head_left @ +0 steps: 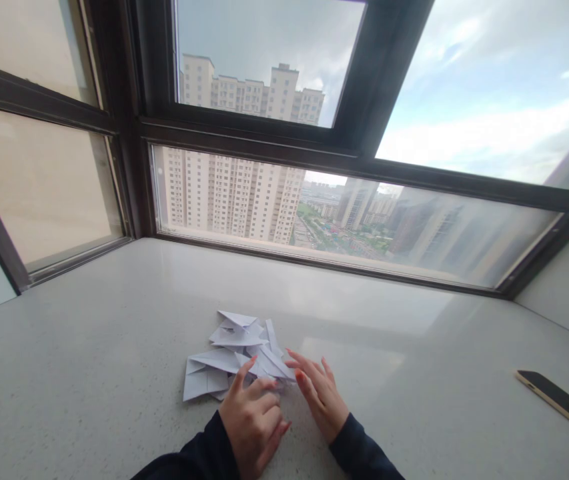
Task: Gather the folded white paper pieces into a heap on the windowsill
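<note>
Several white folded paper pieces (205,381) lie overlapping in a loose pile on the pale speckled sill. They have pointed corners and crisp creases. My left hand (254,417) is over the near edge of the pile, its index finger stretched out across the paper and the other fingers loosely bent, the thumb apart. I see nothing held in it. To its right, my right hand (320,395) is open, with fingers extended toward the pile's right edge. Its fingertips are at or close to a narrow folded piece (273,363); whether they touch it I cannot tell.
A phone-like dark slab with a gold edge (564,405) lies at the far right of the sill (114,333). Dark window frames (264,138) border the sill at the back and left. Tall buildings show outside through the glass.
</note>
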Available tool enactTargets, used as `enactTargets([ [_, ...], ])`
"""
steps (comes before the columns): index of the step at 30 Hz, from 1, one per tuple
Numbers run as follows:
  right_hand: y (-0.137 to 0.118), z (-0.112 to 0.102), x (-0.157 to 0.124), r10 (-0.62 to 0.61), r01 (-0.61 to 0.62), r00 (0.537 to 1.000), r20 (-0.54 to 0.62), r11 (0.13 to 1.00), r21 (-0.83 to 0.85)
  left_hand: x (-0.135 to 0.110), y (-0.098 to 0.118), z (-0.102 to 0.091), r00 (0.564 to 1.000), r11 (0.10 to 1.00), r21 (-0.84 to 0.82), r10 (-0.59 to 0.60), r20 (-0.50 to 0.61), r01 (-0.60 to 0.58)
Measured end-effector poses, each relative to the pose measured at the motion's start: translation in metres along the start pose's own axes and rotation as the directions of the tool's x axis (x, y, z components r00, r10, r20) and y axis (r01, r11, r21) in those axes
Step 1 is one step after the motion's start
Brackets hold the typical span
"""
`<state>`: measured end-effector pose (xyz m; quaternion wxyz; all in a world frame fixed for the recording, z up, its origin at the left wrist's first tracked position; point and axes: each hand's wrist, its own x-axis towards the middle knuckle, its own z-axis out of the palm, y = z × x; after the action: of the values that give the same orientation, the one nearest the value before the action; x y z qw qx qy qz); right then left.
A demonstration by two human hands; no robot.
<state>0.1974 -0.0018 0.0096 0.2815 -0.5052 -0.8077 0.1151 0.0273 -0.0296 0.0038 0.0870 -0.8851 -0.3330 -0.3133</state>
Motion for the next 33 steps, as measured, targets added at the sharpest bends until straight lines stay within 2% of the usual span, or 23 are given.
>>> enactTargets([
  [4,0.004,0.004,0.000,0.016,-0.017,0.999,-0.047,1.000,-0.018,0.003,0.000,-0.002,0.999,0.998,0.042,-0.043,-0.018,0.044],
  [8,0.005,0.009,0.000,-0.020,0.020,0.999,0.034,1.000,-0.007,0.006,0.005,0.008,0.998,0.994,0.097,-0.046,0.050,0.041],
  [12,0.002,0.013,0.002,-0.062,0.061,0.996,0.066,0.998,0.016,0.004,0.000,0.015,0.995,0.990,0.132,-0.058,0.082,0.046],
  [20,0.015,0.016,0.002,-0.056,0.058,0.997,-0.055,0.997,0.047,-0.008,-0.018,0.026,0.985,0.970,0.187,-0.165,0.043,0.154],
  [26,0.017,0.015,0.002,-0.057,0.058,0.998,-0.011,0.996,0.071,-0.009,-0.027,0.027,0.964,0.945,0.203,-0.264,0.008,0.257],
  [33,0.017,0.020,0.001,-0.059,0.059,0.998,-0.009,0.998,-0.013,-0.006,-0.029,0.020,0.950,0.920,0.245,-0.313,-0.013,0.307],
])
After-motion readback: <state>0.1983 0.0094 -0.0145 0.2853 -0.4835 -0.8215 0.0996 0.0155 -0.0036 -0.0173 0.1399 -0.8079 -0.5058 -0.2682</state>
